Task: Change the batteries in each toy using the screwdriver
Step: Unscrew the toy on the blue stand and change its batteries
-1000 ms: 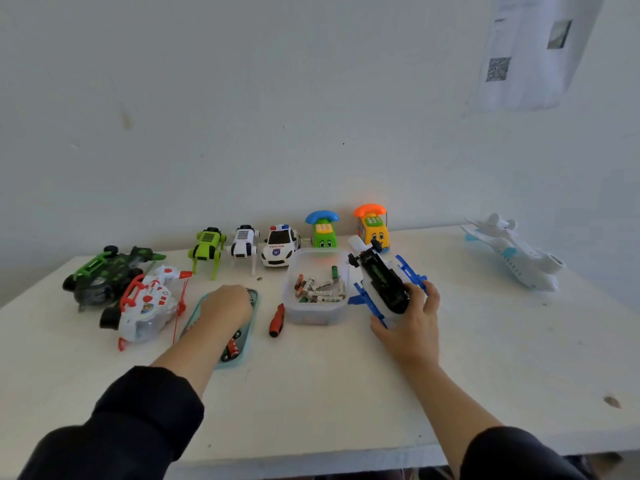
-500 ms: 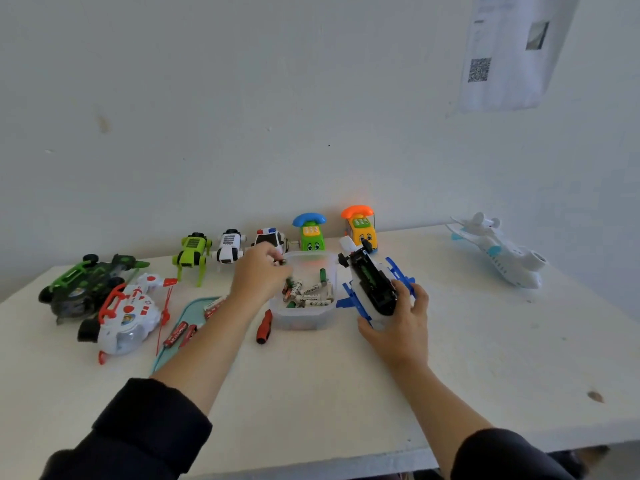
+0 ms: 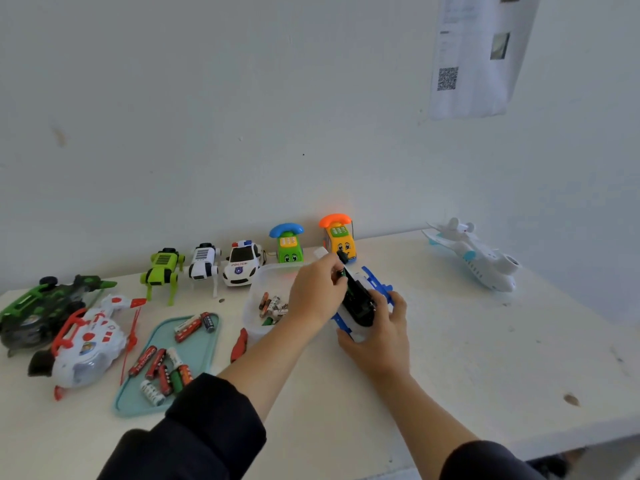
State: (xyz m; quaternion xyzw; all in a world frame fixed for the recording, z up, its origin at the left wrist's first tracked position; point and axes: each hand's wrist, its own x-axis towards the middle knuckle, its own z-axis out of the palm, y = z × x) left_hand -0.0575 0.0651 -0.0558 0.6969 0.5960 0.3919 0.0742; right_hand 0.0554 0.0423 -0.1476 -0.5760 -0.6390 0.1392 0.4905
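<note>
At table centre I'm seeing left hand [image 3: 317, 292] pinching battery [image 3: 342, 273] into toy [image 3: 358, 299], right hand [image 3: 375, 336] gripping it; screwdriver [image 3: 239, 344] lying idle at 9 o'clock; other toys still waiting.

White and blue toy [image 3: 360, 299] lying upside down, black underside up, just right of the clear tub [image 3: 258, 299] of loose batteries [image 3: 273, 306]; red-handled screwdriver [image 3: 239, 344] flat by the tub's near left corner
</note>
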